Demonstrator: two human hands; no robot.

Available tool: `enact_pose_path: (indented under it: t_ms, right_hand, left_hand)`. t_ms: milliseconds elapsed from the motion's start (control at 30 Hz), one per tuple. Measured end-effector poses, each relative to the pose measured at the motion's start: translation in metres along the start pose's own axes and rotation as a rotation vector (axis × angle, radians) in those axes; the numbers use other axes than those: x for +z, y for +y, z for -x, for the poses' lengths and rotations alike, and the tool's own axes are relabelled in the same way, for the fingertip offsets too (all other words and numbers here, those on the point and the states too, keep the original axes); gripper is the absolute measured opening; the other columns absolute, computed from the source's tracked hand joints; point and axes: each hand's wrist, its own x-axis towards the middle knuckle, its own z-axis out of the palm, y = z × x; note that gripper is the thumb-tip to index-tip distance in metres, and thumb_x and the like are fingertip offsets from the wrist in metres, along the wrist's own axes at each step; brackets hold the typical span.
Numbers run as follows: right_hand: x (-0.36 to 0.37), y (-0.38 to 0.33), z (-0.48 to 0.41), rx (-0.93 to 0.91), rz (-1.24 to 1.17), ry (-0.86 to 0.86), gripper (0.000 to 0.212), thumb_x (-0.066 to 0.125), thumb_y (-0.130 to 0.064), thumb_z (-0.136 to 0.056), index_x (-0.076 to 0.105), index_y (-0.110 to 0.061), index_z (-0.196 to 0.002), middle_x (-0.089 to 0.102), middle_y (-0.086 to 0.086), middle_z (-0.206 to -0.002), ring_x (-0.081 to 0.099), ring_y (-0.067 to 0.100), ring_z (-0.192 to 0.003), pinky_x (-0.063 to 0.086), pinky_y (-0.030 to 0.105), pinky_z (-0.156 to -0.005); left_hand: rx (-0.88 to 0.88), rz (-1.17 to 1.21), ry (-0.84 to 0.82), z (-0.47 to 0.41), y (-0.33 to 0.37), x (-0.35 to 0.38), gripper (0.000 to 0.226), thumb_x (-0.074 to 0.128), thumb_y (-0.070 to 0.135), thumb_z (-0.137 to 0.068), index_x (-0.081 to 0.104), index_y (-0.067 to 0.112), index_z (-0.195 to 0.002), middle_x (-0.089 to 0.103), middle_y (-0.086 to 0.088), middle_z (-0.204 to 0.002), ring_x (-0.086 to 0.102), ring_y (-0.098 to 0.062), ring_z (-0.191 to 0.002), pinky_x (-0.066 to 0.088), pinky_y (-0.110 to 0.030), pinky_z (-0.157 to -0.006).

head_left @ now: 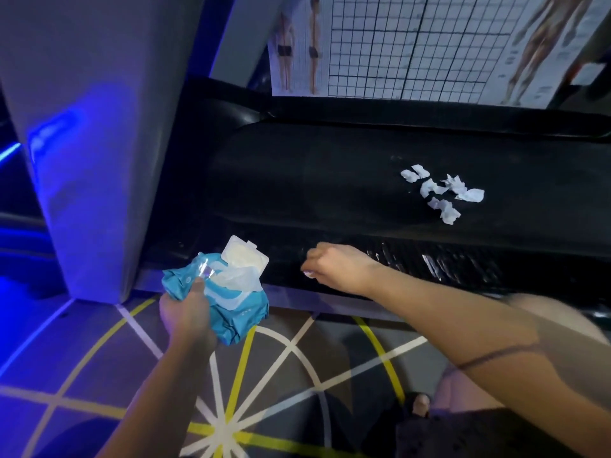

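My left hand (pixel 188 312) grips a crumpled blue pack of wet wipes (pixel 228 292) from below, thumb on its top. The pack's white flip lid (pixel 243 256) stands open and a white wipe sticks out of the slot. My right hand (pixel 337 267) hovers with curled fingers over the ribbed side rail of a black treadmill (pixel 446 262), just right of the pack. Whether it pinches anything I cannot tell. Several crumpled white wipe scraps (pixel 443 195) lie on the black running belt (pixel 314 180), farther right.
A grey upright post (pixel 89 127) of the machine rises at the left, lit by blue light. Posture charts and a grid poster (pixel 413 44) hang behind the treadmill. The floor (pixel 281 358) below is dark carpet with yellow and white lines.
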Motion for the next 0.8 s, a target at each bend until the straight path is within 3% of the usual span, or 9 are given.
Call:
enact_pose_path:
  t_ms: [100, 267, 400, 567, 667, 800]
  right_hand:
    - [0.01, -0.007, -0.002, -0.035, 0.019, -0.046, 0.02, 0.056, -0.017, -0.098, 0.069, -0.019, -0.113, 0.057, 0.003, -0.109, 0.053, 0.026, -0.101, 0.055, 0.045, -0.072]
    - [0.016, -0.004, 0.005, -0.04, 0.033, -0.085, 0.02, 0.055, -0.01, -0.096, 0.068, -0.016, -0.111, 0.051, 0.005, -0.113, 0.048, 0.026, -0.102, 0.049, 0.042, -0.071]
    - [0.018, 0.011, 0.023, 0.01, -0.048, -0.051, 0.013, 0.06, -0.011, -0.093, 0.068, -0.017, -0.101, 0.054, 0.005, -0.108, 0.051, 0.027, -0.101, 0.051, 0.044, -0.079]
    - [0.009, 0.03, 0.049, 0.152, -0.198, -0.055, 0.007, 0.067, -0.014, -0.09, 0.072, -0.017, -0.095, 0.06, 0.001, -0.101, 0.061, 0.023, -0.1, 0.052, 0.04, -0.083]
    - [-0.002, 0.04, 0.053, 0.276, -0.26, -0.176, 0.01, 0.07, -0.016, -0.085, 0.073, -0.024, -0.089, 0.064, -0.004, -0.098, 0.066, 0.018, -0.095, 0.053, 0.037, -0.083]
    - [-0.02, 0.059, 0.042, 0.483, -0.391, -0.124, 0.017, 0.072, -0.021, -0.079, 0.067, -0.037, -0.078, 0.072, -0.007, -0.086, 0.066, 0.01, -0.082, 0.056, 0.032, -0.077]
  left_hand:
    - [0.005, -0.012, 0.02, -0.001, -0.003, -0.002, 0.038, 0.069, 0.018, -0.104, 0.056, 0.01, -0.138, 0.071, -0.013, -0.124, 0.074, -0.034, -0.104, 0.06, -0.04, -0.07]
    - [-0.037, -0.016, 0.033, 0.002, 0.0, 0.002, 0.037, 0.067, 0.016, -0.104, 0.056, 0.01, -0.139, 0.07, -0.014, -0.127, 0.073, -0.035, -0.106, 0.06, -0.049, -0.082]
    - [-0.041, -0.011, -0.012, 0.008, -0.002, 0.012, 0.037, 0.066, 0.017, -0.106, 0.057, 0.011, -0.141, 0.071, -0.011, -0.127, 0.074, -0.031, -0.101, 0.06, -0.038, -0.068]
    - [-0.088, 0.015, -0.081, 0.019, -0.001, 0.021, 0.025, 0.067, 0.013, -0.105, 0.061, 0.01, -0.129, 0.071, -0.011, -0.118, 0.074, -0.026, -0.092, 0.059, -0.048, -0.083]
    - [-0.085, 0.032, -0.094, 0.022, 0.0, 0.023, 0.03, 0.065, 0.011, -0.106, 0.06, 0.006, -0.135, 0.071, -0.014, -0.124, 0.073, -0.033, -0.101, 0.059, -0.056, -0.094]
    - [-0.088, 0.044, -0.104, 0.023, 0.005, 0.022, 0.022, 0.064, 0.012, -0.106, 0.061, 0.009, -0.128, 0.071, -0.012, -0.121, 0.073, -0.029, -0.092, 0.059, -0.054, -0.092]
